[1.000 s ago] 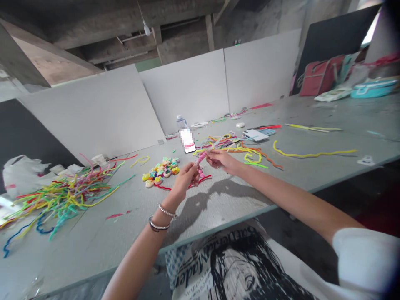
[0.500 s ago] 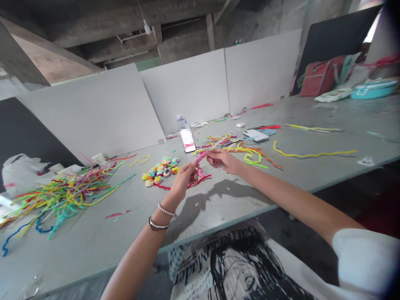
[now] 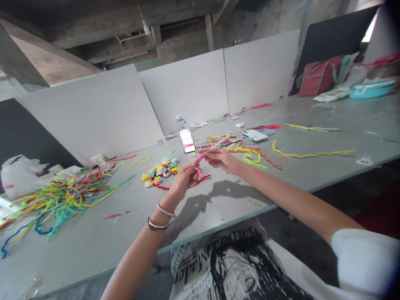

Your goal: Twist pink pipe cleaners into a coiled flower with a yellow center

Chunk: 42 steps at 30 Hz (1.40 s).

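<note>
Over the table, a pink pipe cleaner [image 3: 201, 157] is wound in a coil around a thin pale stick [image 3: 220, 143]. My left hand [image 3: 187, 177] is closed at the coil's lower end. My right hand [image 3: 220, 160] pinches at its upper end, where the stick juts out beyond the fingers. A loose pink end [image 3: 200, 173] hangs by my left fingers. Below lies a red pipe cleaner [image 3: 162, 187], partly hidden by my left hand. Just left sits a pile of small colourful flower-like pieces [image 3: 161, 171].
A big tangle of pipe cleaners [image 3: 71, 189] lies at left by a white plastic bag [image 3: 23, 173]. Behind my hands are a lit phone [image 3: 188, 146], a bottle [image 3: 180, 121] and more pipe cleaners [image 3: 250, 150]. Another phone [image 3: 254, 135] and a yellow pipe cleaner [image 3: 312, 155] lie right.
Both hands keep nearly the same place and grip on the pink coil. The view has shifted very slightly; nothing else has visibly moved.
</note>
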Motion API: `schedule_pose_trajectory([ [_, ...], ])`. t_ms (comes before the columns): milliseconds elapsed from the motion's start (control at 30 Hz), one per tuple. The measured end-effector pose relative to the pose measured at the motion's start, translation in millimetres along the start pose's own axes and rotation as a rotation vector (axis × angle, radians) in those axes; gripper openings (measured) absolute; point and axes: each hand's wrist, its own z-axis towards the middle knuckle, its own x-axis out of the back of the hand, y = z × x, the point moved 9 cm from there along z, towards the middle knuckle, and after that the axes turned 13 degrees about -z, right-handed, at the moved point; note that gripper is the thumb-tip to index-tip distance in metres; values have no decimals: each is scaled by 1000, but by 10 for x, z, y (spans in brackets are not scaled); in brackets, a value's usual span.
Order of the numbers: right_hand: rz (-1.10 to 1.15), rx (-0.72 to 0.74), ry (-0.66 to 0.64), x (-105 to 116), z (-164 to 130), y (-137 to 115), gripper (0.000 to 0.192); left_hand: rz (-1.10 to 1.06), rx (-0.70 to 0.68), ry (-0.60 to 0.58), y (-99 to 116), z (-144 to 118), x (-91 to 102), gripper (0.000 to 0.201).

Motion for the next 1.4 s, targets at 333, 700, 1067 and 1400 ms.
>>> schedule_pose_trajectory([
  [333,117,-173,84,129,23,194,23,108,-47,3,29,-23,-9,40],
  [700,146,-216,17,60,-43,140,25,275,-127,20,129,-82,-78,37],
  [1067,136,-208,23,67,8,255,25,209,-118,44,80,-36,6,41],
  [1400,19,-114,-7,56,15,169,31,21,68,11,-23,-46,-38,40],
])
